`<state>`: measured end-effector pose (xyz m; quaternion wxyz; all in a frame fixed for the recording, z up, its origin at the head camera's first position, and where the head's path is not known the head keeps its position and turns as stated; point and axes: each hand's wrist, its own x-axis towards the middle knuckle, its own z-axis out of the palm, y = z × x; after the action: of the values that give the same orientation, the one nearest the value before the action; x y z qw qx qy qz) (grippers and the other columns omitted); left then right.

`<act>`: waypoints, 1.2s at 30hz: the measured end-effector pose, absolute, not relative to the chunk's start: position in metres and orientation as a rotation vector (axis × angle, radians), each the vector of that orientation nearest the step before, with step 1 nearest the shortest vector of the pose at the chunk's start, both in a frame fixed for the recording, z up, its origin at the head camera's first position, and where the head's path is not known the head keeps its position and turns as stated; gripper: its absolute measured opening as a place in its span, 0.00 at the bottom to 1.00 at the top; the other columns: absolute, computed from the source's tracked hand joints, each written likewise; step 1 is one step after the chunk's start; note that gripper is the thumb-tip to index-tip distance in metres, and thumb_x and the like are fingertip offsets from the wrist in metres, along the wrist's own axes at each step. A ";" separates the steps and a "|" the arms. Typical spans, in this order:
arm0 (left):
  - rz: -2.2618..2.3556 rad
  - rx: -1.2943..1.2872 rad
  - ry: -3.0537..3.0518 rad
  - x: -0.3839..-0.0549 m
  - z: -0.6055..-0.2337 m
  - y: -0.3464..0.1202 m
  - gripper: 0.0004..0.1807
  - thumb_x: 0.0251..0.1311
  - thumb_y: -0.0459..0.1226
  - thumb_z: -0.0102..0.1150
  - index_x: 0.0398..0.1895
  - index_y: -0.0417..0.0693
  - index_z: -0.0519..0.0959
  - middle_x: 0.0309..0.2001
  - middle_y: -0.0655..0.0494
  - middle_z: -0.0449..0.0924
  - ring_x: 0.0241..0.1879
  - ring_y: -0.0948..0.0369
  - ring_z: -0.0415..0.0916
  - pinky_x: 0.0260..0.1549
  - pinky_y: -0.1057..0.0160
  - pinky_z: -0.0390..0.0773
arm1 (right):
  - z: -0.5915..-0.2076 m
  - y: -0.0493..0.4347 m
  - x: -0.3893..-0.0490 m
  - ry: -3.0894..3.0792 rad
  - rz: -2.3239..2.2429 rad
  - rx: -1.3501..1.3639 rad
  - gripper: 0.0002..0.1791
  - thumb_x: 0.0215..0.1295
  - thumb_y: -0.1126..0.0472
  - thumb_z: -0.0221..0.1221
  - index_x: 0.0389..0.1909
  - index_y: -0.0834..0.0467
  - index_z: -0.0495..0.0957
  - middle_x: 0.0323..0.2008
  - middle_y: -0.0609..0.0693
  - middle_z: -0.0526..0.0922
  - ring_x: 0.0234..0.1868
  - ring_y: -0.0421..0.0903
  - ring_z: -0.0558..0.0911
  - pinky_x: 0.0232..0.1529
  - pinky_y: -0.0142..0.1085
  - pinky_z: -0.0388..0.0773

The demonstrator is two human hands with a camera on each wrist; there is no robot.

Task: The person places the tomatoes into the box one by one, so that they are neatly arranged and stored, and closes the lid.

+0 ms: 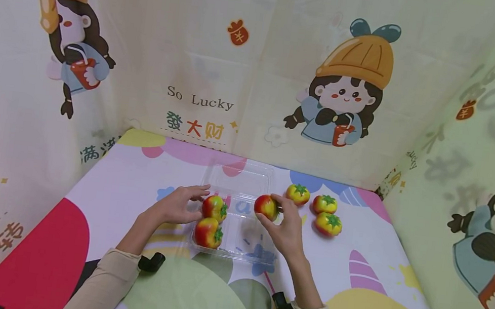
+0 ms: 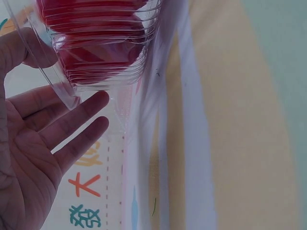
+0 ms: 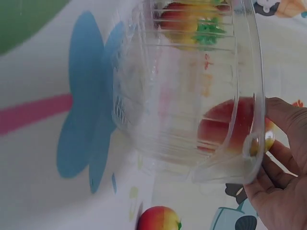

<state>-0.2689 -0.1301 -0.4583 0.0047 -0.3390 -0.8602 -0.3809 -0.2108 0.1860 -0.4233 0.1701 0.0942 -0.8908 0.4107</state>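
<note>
A clear plastic clamshell box [image 1: 233, 256] lies opened on the table, its lid [image 1: 237, 179] folded back to the far side. Two red-and-yellow toy fruits with green leafy tops, one farther [image 1: 213, 207] and one nearer [image 1: 207, 233], sit in its left part. My right hand [image 1: 287, 229] pinches a similar toy fruit [image 1: 264, 207] between thumb and fingers, over the box's right part. At the box's left edge is my left hand [image 1: 181, 205], beside the farther fruit. Its fingers are spread and fairly straight in the left wrist view, close to the box's rim [image 2: 48, 79].
To the right of the box lie three more toy fruits: one at the back [image 1: 298, 194], one beside it [image 1: 325, 204] and one nearer [image 1: 328, 224]. A patterned cloth [image 1: 124, 186] covers the table, and printed curtains [image 1: 261, 74] enclose its back and sides.
</note>
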 end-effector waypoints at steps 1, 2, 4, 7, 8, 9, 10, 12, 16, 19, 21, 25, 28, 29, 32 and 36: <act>-1.198 -1.060 -2.693 -0.269 -0.458 -0.130 0.34 0.55 0.33 0.63 0.68 0.31 0.73 0.70 0.33 0.69 0.53 0.47 0.83 0.57 0.42 0.79 | -0.423 0.185 -0.211 -2.530 1.168 0.270 0.33 0.56 0.60 0.75 0.63 0.59 0.76 0.57 0.57 0.79 0.57 0.56 0.79 0.61 0.56 0.78; -1.203 -1.056 -2.693 -0.268 -0.458 -0.130 0.34 0.55 0.33 0.63 0.68 0.32 0.73 0.70 0.33 0.69 0.53 0.47 0.83 0.57 0.42 0.79 | -0.424 0.183 -0.210 -2.527 1.168 0.274 0.33 0.56 0.59 0.75 0.63 0.59 0.76 0.57 0.57 0.79 0.57 0.56 0.79 0.61 0.56 0.78; -1.210 -1.050 -2.695 -0.268 -0.457 -0.130 0.35 0.55 0.34 0.63 0.69 0.32 0.72 0.70 0.33 0.69 0.54 0.47 0.83 0.58 0.41 0.78 | -0.425 0.181 -0.210 -2.520 1.174 0.283 0.33 0.56 0.59 0.75 0.62 0.60 0.76 0.57 0.58 0.80 0.56 0.57 0.79 0.60 0.57 0.78; -1.218 -1.040 -2.700 -0.267 -0.456 -0.130 0.35 0.56 0.34 0.64 0.69 0.33 0.72 0.70 0.33 0.69 0.54 0.47 0.83 0.59 0.41 0.78 | -0.427 0.178 -0.210 -2.517 1.195 0.283 0.33 0.56 0.59 0.75 0.63 0.60 0.76 0.57 0.57 0.80 0.56 0.57 0.79 0.60 0.57 0.79; -1.220 -1.038 -2.704 -0.267 -0.456 -0.130 0.36 0.56 0.34 0.64 0.70 0.33 0.72 0.70 0.33 0.69 0.55 0.47 0.83 0.59 0.41 0.78 | -0.427 0.178 -0.210 -2.514 1.205 0.284 0.33 0.56 0.59 0.75 0.63 0.60 0.76 0.57 0.57 0.80 0.56 0.57 0.80 0.59 0.57 0.79; -1.221 -1.037 -2.706 -0.267 -0.456 -0.130 0.36 0.56 0.34 0.64 0.70 0.33 0.71 0.70 0.33 0.69 0.55 0.47 0.82 0.59 0.41 0.78 | -0.428 0.177 -0.210 -2.515 1.213 0.283 0.33 0.56 0.59 0.75 0.63 0.60 0.76 0.58 0.57 0.80 0.57 0.57 0.80 0.59 0.57 0.79; -1.224 -1.036 -2.707 -0.267 -0.456 -0.130 0.36 0.56 0.34 0.64 0.70 0.33 0.71 0.71 0.33 0.69 0.55 0.47 0.82 0.59 0.41 0.78 | -0.429 0.176 -0.210 -2.516 1.225 0.282 0.33 0.56 0.59 0.75 0.63 0.59 0.76 0.58 0.57 0.80 0.57 0.57 0.80 0.59 0.57 0.79; -1.225 -1.035 -2.711 -0.267 -0.456 -0.130 0.36 0.56 0.34 0.64 0.70 0.33 0.71 0.71 0.33 0.68 0.55 0.46 0.82 0.58 0.41 0.78 | -0.431 0.174 -0.211 -2.513 1.242 0.288 0.33 0.56 0.58 0.75 0.63 0.59 0.76 0.58 0.57 0.80 0.57 0.57 0.80 0.59 0.57 0.79; -1.231 -1.037 -2.713 -0.266 -0.455 -0.130 0.36 0.56 0.34 0.64 0.70 0.33 0.71 0.71 0.34 0.68 0.55 0.46 0.82 0.58 0.41 0.78 | -0.433 0.171 -0.211 -2.503 1.258 0.311 0.33 0.56 0.57 0.75 0.63 0.59 0.76 0.57 0.56 0.79 0.56 0.56 0.80 0.58 0.57 0.80; -1.235 -1.034 -2.715 -0.266 -0.455 -0.130 0.36 0.55 0.34 0.64 0.71 0.33 0.71 0.71 0.34 0.68 0.56 0.46 0.82 0.58 0.41 0.78 | -0.435 0.169 -0.212 -2.495 1.260 0.334 0.34 0.56 0.57 0.75 0.63 0.60 0.76 0.57 0.56 0.80 0.55 0.56 0.81 0.57 0.56 0.80; -1.234 -1.030 -2.718 -0.266 -0.455 -0.130 0.36 0.55 0.34 0.64 0.71 0.33 0.71 0.71 0.34 0.68 0.56 0.46 0.82 0.59 0.41 0.78 | -0.436 0.167 -0.212 -2.487 1.264 0.354 0.33 0.57 0.57 0.75 0.62 0.61 0.76 0.57 0.57 0.80 0.54 0.56 0.81 0.56 0.56 0.81; -1.223 -1.024 -2.721 -0.267 -0.455 -0.130 0.36 0.55 0.34 0.64 0.70 0.33 0.71 0.71 0.34 0.68 0.55 0.47 0.82 0.60 0.41 0.77 | -0.439 0.164 -0.212 -2.495 1.282 0.365 0.33 0.57 0.56 0.74 0.62 0.61 0.76 0.56 0.57 0.80 0.53 0.55 0.81 0.56 0.56 0.81; -1.216 -1.024 -2.722 -0.267 -0.456 -0.130 0.36 0.56 0.34 0.64 0.70 0.33 0.71 0.72 0.35 0.68 0.55 0.47 0.82 0.60 0.41 0.77 | -0.441 0.161 -0.212 -2.505 1.306 0.359 0.33 0.58 0.56 0.74 0.63 0.60 0.76 0.57 0.57 0.80 0.53 0.55 0.81 0.56 0.57 0.81; -1.212 -1.024 -2.723 -0.267 -0.456 -0.130 0.36 0.56 0.34 0.64 0.70 0.33 0.71 0.72 0.35 0.68 0.55 0.48 0.82 0.59 0.41 0.77 | -0.441 0.161 -0.212 -2.508 1.312 0.356 0.32 0.58 0.56 0.74 0.62 0.60 0.76 0.57 0.56 0.80 0.53 0.55 0.81 0.56 0.57 0.81; -1.221 -1.021 -2.722 -0.267 -0.456 -0.130 0.36 0.56 0.34 0.64 0.70 0.33 0.71 0.71 0.35 0.68 0.55 0.47 0.82 0.59 0.41 0.77 | -0.443 0.158 -0.212 -2.509 1.320 0.355 0.32 0.58 0.56 0.74 0.62 0.60 0.76 0.57 0.56 0.80 0.53 0.55 0.81 0.55 0.57 0.82; -1.221 -1.020 -2.717 -0.266 -0.456 -0.129 0.36 0.56 0.34 0.64 0.70 0.33 0.71 0.71 0.35 0.69 0.55 0.47 0.82 0.59 0.41 0.77 | -0.445 0.156 -0.213 -2.516 1.323 0.350 0.33 0.57 0.56 0.74 0.62 0.61 0.76 0.57 0.56 0.80 0.53 0.54 0.81 0.53 0.54 0.83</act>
<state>-0.2663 -0.1293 -0.4556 -0.0034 -0.3239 -0.8630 -0.3878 -0.2127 0.1559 -0.4453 0.1382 0.1210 -0.8700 0.4575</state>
